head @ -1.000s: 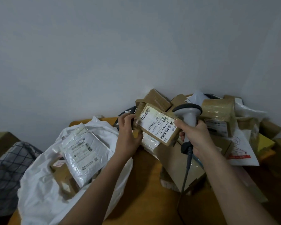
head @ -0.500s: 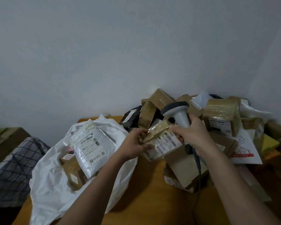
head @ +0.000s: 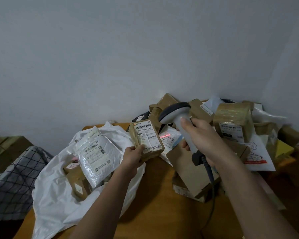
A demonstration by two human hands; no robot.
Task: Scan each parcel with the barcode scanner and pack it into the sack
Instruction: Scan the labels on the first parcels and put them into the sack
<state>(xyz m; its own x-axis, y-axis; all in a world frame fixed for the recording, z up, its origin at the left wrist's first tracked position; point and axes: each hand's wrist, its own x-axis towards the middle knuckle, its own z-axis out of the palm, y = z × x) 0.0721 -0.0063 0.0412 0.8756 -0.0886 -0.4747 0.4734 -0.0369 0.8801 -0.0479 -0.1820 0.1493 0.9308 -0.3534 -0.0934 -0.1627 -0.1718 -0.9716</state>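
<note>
Brown taped parcel (head: 146, 139) gripped at its lower corner by left hand (head: 132, 155), fingers curled round it, white label with barcodes facing camera, held above table (head: 154, 204) between sack (head: 59, 200) and parcel pile. Right hand (head: 201, 140) wraps grey barcode scanner (head: 179, 121) handle; red scan line falls on white mailer (head: 169, 138) behind.
</note>
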